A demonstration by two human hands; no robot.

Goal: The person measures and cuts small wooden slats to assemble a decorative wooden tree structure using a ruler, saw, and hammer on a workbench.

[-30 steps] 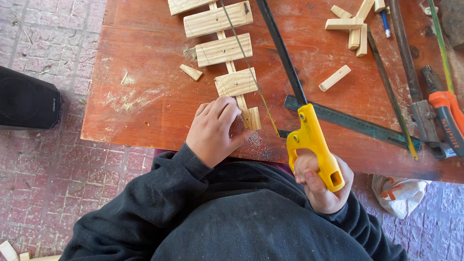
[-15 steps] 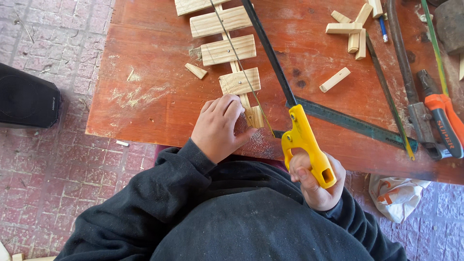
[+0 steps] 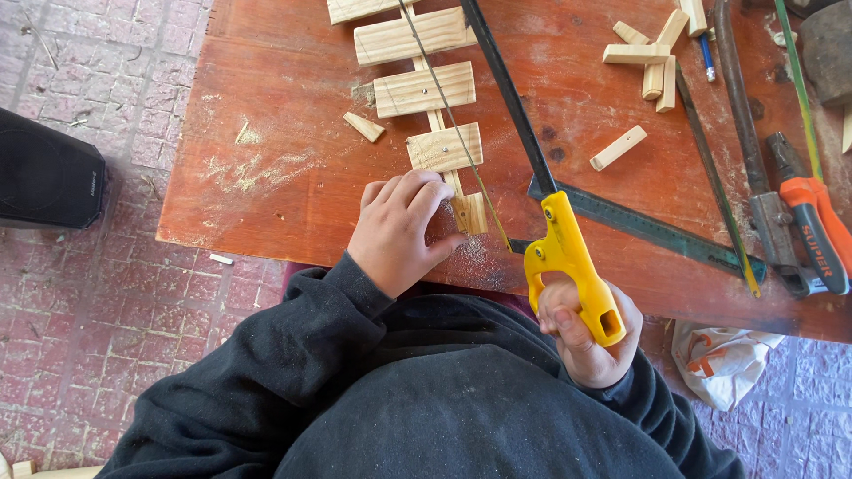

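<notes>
Far out past my left hand I count one black box (image 3: 49, 182) on the brick floor, partly cut off by the frame edge. My left hand (image 3: 399, 232) lies palm down with fingers curled, pressing on the near end of the slatted wooden piece (image 3: 424, 90), which runs straight away from that hand across the red table (image 3: 266, 186). I count four cross slats on it, the farthest one cut off at the top; the end under my fingers is hidden. One small loose wedge (image 3: 365, 127) lies just beyond that hand, to its left. My right hand (image 3: 586, 341) is closed around the yellow grip of the one hacksaw (image 3: 568, 257), whose thin blade crosses the wooden piece beside my left fingertips. Beyond my right hand lies one dark metal ruler (image 3: 648, 229), one loose block (image 3: 618, 148), and a small heap of offcuts (image 3: 652, 55) I can't count reliably. Farthest right, an orange-handled tool (image 3: 816, 232) is partly cut off.
</notes>
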